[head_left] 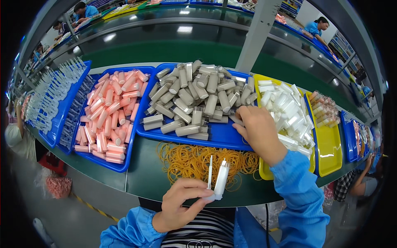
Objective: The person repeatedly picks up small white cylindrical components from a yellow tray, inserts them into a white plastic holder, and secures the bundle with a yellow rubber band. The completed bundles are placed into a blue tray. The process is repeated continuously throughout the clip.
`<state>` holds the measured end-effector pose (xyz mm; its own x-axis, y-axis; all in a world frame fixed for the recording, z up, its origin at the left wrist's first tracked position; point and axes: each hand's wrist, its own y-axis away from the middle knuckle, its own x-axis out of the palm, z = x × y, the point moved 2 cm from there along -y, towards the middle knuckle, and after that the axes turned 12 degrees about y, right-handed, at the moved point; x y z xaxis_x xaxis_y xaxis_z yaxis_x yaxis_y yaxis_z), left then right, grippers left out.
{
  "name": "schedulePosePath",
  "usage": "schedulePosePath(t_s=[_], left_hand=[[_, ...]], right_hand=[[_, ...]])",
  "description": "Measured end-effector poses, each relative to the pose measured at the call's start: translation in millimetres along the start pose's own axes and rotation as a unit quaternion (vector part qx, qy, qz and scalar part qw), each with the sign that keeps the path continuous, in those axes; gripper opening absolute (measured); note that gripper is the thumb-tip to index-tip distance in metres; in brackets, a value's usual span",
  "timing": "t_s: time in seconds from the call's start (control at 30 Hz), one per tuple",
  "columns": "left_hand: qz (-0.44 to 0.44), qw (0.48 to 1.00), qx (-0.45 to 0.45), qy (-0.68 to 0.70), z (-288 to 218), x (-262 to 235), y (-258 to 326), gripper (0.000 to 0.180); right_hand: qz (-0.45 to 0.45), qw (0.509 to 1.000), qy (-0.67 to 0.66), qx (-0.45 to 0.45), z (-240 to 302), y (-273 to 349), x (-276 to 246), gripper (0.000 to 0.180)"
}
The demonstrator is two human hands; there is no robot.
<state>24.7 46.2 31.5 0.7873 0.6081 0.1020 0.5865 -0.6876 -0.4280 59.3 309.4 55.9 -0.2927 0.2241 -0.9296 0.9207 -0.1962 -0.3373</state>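
Note:
My left hand (182,202) pinches the base of a white plastic holder, from which a thin white prong (210,171) and a white tube (222,180) stand up side by side. At the right end of a blue tray (231,140), my right hand (258,130) has its thumb and fingers closed on a grey tube (236,120), mostly covered by the fingers. Many more grey tubes (198,93) with clear sleeves are heaped in that tray. Orange rubber bands (194,159) lie loose on the green table between my hands and the tray.
To the left stand a blue tray of pink tubes (109,107) and another with clear, pronged plastic pieces (53,91). White tubes (289,111) fill a yellow tray on the right; a second yellow tray (329,153) is beyond it. A metal post (256,37) rises behind the trays.

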Motion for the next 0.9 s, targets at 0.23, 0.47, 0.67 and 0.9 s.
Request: schedulePosePath(t_s=[0.23, 0.47, 0.67, 0.9], left_hand=[[0.063, 0.996, 0.025, -0.061, -11.8, -5.6, -6.7, 0.033], [0.115, 0.99, 0.058, -0.06, -17.0, 6.7, -15.3, 0.04], [0.114, 0.99, 0.046, -0.062, -19.1, 10.2, -15.1, 0.038], [0.062, 0.994, 0.063, -0.068, -11.1, 4.2, -5.7, 0.035]], right_hand=[[0.137, 0.889, -0.413, 0.141, 7.4, 11.9, -32.3, 0.042], [0.07, 0.596, -0.746, 0.29, 40.8, 47.6, -45.2, 0.041], [0.065, 0.643, -0.716, 0.264, 41.2, 62.0, -43.2, 0.046], [0.013, 0.703, -0.701, 0.12, 67.5, 85.4, -43.3, 0.05]])
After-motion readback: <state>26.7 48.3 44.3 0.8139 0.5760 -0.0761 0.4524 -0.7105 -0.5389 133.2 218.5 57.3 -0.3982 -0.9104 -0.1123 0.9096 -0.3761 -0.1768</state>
